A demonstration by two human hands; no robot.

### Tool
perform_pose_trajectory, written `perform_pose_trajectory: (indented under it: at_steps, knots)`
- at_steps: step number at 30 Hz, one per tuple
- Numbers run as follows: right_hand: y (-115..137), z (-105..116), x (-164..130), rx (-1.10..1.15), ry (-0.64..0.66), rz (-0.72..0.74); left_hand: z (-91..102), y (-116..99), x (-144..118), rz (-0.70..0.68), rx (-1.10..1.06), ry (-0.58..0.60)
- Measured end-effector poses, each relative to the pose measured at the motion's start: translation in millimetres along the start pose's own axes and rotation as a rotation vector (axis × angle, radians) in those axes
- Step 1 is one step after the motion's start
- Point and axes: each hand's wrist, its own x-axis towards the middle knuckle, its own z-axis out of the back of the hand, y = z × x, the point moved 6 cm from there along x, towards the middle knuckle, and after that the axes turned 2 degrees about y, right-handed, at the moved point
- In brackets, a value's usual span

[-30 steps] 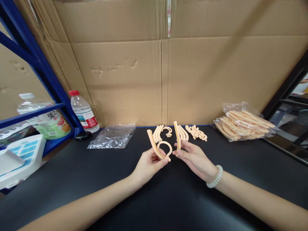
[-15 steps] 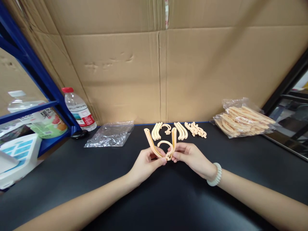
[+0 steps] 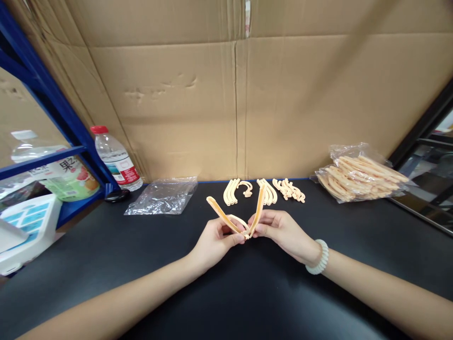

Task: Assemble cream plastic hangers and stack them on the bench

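Hanger arms [image 3: 260, 210] meet at the hook [image 3: 239, 220], pinched by your left hand [image 3: 215, 241] and right hand [image 3: 281, 231]; beyond them, loose hanger parts [image 3: 264, 191] remain unassembled.

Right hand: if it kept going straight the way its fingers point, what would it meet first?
The right hand points left, pinching a peach plastic arm. Straight on, it would probably meet the left hand first, fingertips almost touching already, though depth is unclear.

Two slim peach plastic strips [image 3: 240, 218] meet at their lower ends, forming a V above the black tabletop [image 3: 247, 293].
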Motion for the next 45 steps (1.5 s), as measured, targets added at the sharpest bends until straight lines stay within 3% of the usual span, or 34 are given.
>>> perform_pose_trajectory:
  at_steps: [4, 11, 24, 28, 31, 35, 41, 45]
  knots:
    - [3.3, -1.4, -0.6, -0.044, 0.0, 0.027, -0.5, 1.6, -0.6, 0.001, -0.013, -0.015]
    - [8.8, -5.1, -3.2, -0.163, -0.024, 0.115, 2.4, 9.2, -2.0, 0.074, -0.073, -0.151]
    - [-0.9, -0.2, -3.1, -0.123, -0.204, 0.035, 3.2, 12.1, -5.2, 0.14, -0.143, -0.215]
    - [6.0, 3.8, -3.1, -0.034, -0.189, -0.002, 4.2, 12.7, -6.1, 0.191, -0.207, -0.197]
    - [18.1, 18.8, -1.1, -0.017, -0.117, -0.024, 11.5, 12.3, -6.1, 0.242, -0.272, -0.225]
    - [33.9, 45.5, 5.4, -0.237, 0.085, -0.012, 27.4, 9.3, -1.5, 0.287, -0.329, -0.253]
    - [53.0, 78.9, 8.8, -0.717, 0.051, 0.113, 63.9, 6.9, 14.3, 0.299, -0.204, -0.252]
    - [59.4, 79.6, 5.3, -1.033, 0.172, 0.165, 83.8, 2.4, 22.8, 0.291, -0.121, -0.192]
